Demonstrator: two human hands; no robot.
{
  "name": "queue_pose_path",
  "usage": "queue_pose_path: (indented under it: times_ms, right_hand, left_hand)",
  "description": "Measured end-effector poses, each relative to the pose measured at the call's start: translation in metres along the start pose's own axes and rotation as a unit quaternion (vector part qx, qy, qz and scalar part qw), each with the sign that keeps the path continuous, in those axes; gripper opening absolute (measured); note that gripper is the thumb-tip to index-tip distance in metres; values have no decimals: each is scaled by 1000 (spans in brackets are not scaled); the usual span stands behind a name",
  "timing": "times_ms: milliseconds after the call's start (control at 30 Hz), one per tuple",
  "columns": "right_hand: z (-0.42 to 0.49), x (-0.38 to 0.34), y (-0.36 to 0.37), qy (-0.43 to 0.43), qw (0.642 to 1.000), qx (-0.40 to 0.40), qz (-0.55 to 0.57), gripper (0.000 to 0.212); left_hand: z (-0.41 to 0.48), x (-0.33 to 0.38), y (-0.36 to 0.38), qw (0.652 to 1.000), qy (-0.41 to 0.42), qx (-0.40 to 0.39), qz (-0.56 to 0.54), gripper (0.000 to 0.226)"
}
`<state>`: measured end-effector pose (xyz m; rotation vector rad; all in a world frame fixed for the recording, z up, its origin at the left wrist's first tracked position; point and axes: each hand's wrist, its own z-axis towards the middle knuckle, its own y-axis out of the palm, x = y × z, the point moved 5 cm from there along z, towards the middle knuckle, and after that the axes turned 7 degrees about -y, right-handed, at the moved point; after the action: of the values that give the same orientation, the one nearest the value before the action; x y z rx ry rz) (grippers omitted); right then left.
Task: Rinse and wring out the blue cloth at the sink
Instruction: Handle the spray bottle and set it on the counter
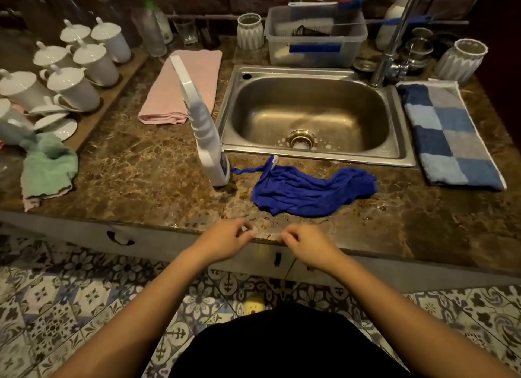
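While both hands hover over the near edge of the counter (141,174), the left hand (225,240) and the right hand (308,246) loosely curled and holding nothing, the cloth (310,191) lies untouched just beyond them, bunched on the stone between that edge and the sink (310,73). A thin strand of the cloth trails left toward a white tool (203,129) standing at the sink's near left corner; whether the two are joined cannot be told.

The step in hand appears to be the pick-up, with rinsing and wringing not yet begun. It would go best with a grip on the thick middle of the bunch rather than a loose corner, lifting clear so the strand does not drag the tool over.

The basin lies just behind, its drain (301,140) wet and flecked with foam. The cloth should be carried over the rim and held low in the bowl, to keep water off the checked towel (451,135) on the right. The tap (394,39) rises at the far right corner, so the right hand looks better placed to work it while the left holds the cloth beneath.
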<state>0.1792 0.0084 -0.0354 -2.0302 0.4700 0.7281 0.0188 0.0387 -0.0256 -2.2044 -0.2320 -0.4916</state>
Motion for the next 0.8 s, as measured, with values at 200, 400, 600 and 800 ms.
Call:
queue_pose_path:
  times_ms: [200,400,600,800]
  right_hand:
    - [21,10,-39,23,960,250,-123,28]
    - [39,35,-24,40,943,237,-228,50]
    - [44,46,-22,28,944,227,-240,64]
    - [49,48,-27,22,959,215,-184,58]
  left_hand:
    - [11,-21,-55,933,-127,304,-147,60]
    - [34,-20,-83,885,-110,375,-253,85]
    - [52,-17,-102,851,-62,397,-338,66]
    - [55,-18,-110,883,-66,359,-295,52]
